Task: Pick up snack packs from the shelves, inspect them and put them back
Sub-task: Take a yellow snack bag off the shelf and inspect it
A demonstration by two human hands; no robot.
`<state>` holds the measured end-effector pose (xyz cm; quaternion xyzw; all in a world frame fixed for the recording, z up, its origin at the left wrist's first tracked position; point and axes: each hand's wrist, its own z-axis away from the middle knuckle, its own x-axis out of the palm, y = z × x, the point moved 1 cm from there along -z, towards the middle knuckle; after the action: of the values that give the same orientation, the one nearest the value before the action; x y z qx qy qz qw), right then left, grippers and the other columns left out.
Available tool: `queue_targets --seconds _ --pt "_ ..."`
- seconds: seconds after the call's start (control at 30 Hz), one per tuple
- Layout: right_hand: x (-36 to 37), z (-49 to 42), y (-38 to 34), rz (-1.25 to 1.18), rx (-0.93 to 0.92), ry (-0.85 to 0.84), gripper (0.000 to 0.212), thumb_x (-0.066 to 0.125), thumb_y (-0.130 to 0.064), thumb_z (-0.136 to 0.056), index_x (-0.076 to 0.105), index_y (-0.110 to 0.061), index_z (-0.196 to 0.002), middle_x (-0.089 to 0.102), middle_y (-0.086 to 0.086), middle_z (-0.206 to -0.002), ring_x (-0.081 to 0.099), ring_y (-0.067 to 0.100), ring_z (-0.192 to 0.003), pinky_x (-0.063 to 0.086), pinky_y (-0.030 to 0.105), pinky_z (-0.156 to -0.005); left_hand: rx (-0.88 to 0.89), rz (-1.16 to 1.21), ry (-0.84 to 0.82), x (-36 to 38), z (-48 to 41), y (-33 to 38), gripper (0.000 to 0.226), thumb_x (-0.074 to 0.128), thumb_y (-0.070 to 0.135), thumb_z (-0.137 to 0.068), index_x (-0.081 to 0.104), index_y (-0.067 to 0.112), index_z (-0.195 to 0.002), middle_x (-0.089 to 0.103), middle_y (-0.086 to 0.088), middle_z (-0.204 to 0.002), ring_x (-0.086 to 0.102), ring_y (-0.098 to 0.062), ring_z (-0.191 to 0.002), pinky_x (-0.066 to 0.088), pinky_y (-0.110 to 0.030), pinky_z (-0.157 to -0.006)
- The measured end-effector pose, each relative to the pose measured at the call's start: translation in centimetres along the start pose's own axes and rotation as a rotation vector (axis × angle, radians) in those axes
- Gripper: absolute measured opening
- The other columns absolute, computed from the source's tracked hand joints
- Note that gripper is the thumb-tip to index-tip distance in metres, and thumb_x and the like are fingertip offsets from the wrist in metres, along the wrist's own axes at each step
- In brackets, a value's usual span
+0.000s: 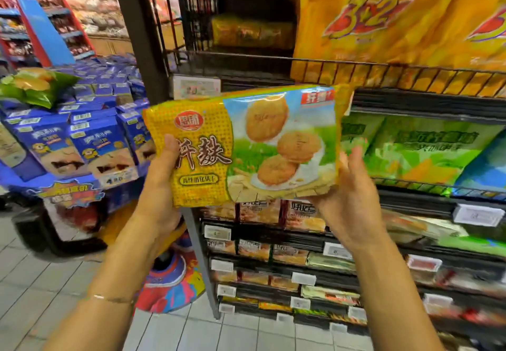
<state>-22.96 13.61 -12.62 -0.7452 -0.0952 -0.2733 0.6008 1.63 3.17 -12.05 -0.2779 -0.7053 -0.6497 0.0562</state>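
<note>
A yellow biscuit pack (246, 145) printed with three round biscuits is held up flat, facing me, in front of the black wire shelves (410, 98). My left hand (161, 186) grips its left end, thumb on the front and fingers behind. My right hand (353, 194) holds the lower right corner, thumb at the pack's right edge and fingers hidden behind it. The pack hangs clear of the shelves, at about the height of the shelf with green packs (427, 145).
Large orange packs (397, 22) fill the top shelf on the right. Lower shelves (273, 255) carry small packs and white price tags. A display of blue boxes (82, 137) stands on the left, and a colourful stand (169, 282) sits on the tiled floor.
</note>
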Motion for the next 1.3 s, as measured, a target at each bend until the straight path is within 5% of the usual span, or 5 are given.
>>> queue_targets --seconds 0.2,0.5,0.77,1.0,1.3 --pt "-3.8 2.9 3.7 0.252 -0.040 0.144 0.031 0.070 -0.027 -0.087 0.072 -0.011 -0.113 0.073 0.012 -0.109 0.068 0.028 -0.106 0.059 0.036 -0.081 -0.177 0.188 0.170 -2.7 4.8 -5.1 0.071 0.053 0.063 -0.091 0.057 0.021 -0.147 0.063 -0.014 -0.145 0.062 -0.039 -0.130 0.054 -0.060 -0.099" --pt "-7.1 5.3 6.0 0.441 0.013 0.205 0.009 0.072 -0.027 -0.086 0.079 -0.030 -0.081 0.073 -0.006 -0.073 0.067 0.008 -0.071 0.055 0.026 -0.070 -0.269 0.116 0.289 -4.2 10.2 -7.3 0.052 0.041 0.059 -0.104 0.079 0.028 -0.121 0.073 -0.008 -0.132 0.071 -0.031 -0.119 0.063 -0.047 -0.082" --pt "-6.9 7.4 6.8 0.102 0.393 -0.139 0.053 0.082 -0.046 -0.083 0.069 -0.018 -0.126 0.066 0.015 -0.137 0.068 0.033 -0.120 0.059 0.057 -0.094 -0.345 -0.063 0.231 -6.1 13.3 -5.7 0.065 0.046 0.081 -0.086 0.074 0.038 -0.126 0.072 -0.004 -0.132 0.072 -0.029 -0.117 0.063 -0.046 -0.080" --pt "-4.0 9.1 12.2 0.117 0.543 0.076 0.048 0.066 -0.055 -0.094 0.072 -0.026 -0.131 0.073 0.010 -0.131 0.072 0.032 -0.116 0.061 0.057 -0.089 -0.431 -0.358 0.104 -9.1 14.8 -4.9 0.069 0.036 0.079 -0.090 0.065 0.036 -0.136 0.074 0.000 -0.129 0.072 -0.023 -0.118 0.055 -0.053 -0.102" --pt "-1.4 14.6 16.3 0.052 0.717 0.191 0.042 0.060 -0.055 -0.097 0.078 -0.026 -0.120 0.073 0.009 -0.130 0.073 0.033 -0.115 0.063 0.047 -0.080 -0.579 -0.359 0.104 -15.4 16.6 -5.2 0.050 0.037 0.055 -0.109 0.065 0.020 -0.131 0.080 -0.005 -0.112 0.079 -0.027 -0.097 0.065 -0.045 -0.067"
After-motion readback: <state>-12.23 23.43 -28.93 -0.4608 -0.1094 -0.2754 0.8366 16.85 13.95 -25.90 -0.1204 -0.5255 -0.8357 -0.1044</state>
